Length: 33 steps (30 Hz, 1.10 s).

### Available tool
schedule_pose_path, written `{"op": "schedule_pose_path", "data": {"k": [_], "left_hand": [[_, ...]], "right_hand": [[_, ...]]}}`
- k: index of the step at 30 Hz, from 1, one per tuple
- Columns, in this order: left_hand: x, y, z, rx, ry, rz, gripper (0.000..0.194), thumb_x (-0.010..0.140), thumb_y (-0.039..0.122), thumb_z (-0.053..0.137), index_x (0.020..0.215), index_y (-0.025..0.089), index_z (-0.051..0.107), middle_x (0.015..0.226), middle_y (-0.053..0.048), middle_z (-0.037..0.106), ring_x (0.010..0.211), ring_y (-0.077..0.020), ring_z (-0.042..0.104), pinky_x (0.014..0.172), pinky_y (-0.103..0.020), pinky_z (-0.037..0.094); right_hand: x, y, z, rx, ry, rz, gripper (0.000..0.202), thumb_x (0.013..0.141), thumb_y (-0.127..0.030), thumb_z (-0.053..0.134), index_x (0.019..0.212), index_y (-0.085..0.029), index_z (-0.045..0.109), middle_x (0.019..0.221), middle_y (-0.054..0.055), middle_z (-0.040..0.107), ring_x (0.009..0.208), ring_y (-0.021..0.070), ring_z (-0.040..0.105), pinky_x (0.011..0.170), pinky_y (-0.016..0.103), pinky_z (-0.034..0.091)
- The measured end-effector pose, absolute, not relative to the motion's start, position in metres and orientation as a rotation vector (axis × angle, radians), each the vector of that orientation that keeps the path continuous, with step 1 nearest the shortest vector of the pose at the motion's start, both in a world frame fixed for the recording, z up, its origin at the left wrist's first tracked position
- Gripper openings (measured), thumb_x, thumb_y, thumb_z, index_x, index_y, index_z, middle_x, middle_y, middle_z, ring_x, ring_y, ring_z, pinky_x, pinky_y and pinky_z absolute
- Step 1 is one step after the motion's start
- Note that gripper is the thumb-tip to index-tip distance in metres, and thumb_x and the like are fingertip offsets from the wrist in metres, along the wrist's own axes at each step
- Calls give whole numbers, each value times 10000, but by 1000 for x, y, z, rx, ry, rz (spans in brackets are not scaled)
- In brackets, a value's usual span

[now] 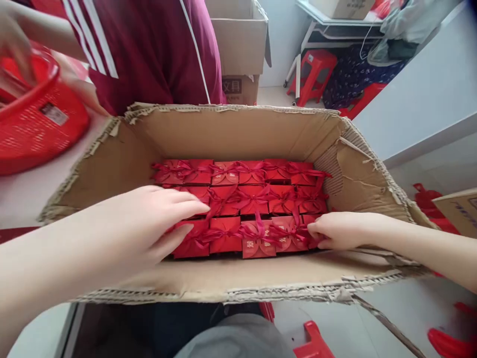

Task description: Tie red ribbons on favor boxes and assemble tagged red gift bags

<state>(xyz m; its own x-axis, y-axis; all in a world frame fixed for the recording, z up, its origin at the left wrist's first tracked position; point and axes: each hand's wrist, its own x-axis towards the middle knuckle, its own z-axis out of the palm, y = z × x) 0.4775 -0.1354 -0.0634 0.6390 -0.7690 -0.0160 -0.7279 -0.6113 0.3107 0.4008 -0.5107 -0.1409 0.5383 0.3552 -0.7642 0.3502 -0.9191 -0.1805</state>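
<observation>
Inside a large cardboard box stand rows of small red gift boxes, each tied with a red ribbon bow; some have gold characters printed on them. My left hand is over the left end of the rows, its fingers stretched out and the thumb apart from them, with no box gripped. At the right end of the front row, my right hand has its fingers curled on a red gift box, which it partly hides.
On the left, a co-worker's hand reaches into a red plastic basket on a table. Another carton stands behind the torn box rim. Red stools and a desk are at the back right.
</observation>
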Motion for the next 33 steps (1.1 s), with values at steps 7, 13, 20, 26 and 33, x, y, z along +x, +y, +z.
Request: {"op": "schedule_pose_path", "data": {"k": [7, 13, 20, 26, 33], "left_hand": [[400, -61, -73, 2848, -832, -115, 470, 843, 620, 538, 1249, 389, 588, 1210, 17, 702, 1045, -324, 663, 892, -529, 513], [357, -94, -98, 2762, -797, -319, 253, 853, 368, 616, 1093, 303, 662, 1097, -16, 735, 992, -261, 670, 861, -403, 498], [354, -92, -115, 2662, -763, -112, 189, 888, 295, 550, 1033, 308, 671, 993, 3, 748, 899, -237, 664, 814, -389, 406], [360, -89, -129, 2550, -860, 125, 170, 895, 357, 589, 1048, 319, 651, 949, 45, 738, 842, -200, 653, 803, -351, 345], [355, -100, -110, 2565, -748, -100, 180, 856, 211, 643, 1011, 303, 643, 1001, 57, 725, 896, -176, 631, 806, -336, 333]], "right_hand": [[412, -437, -150, -2226, -898, 1432, 249, 855, -197, 537, 1020, -220, 722, 967, 35, 744, 813, 203, 675, 656, 281, 476], [431, -398, -186, -2214, -752, 1428, 311, 899, -261, 513, 1152, -165, 666, 1082, 71, 722, 919, 197, 671, 763, 273, 502], [456, -457, -159, -2135, -471, 1956, 182, 715, -294, 624, 705, -141, 721, 609, 21, 674, 577, 180, 643, 554, 263, 483], [425, -495, -173, -2267, -265, 1965, 155, 658, -171, 587, 692, -144, 735, 555, -17, 609, 590, 140, 594, 619, 241, 451], [417, -473, -173, -2415, -438, 1854, 203, 706, -158, 538, 592, -160, 705, 496, -6, 546, 487, 142, 513, 514, 256, 386]]}}
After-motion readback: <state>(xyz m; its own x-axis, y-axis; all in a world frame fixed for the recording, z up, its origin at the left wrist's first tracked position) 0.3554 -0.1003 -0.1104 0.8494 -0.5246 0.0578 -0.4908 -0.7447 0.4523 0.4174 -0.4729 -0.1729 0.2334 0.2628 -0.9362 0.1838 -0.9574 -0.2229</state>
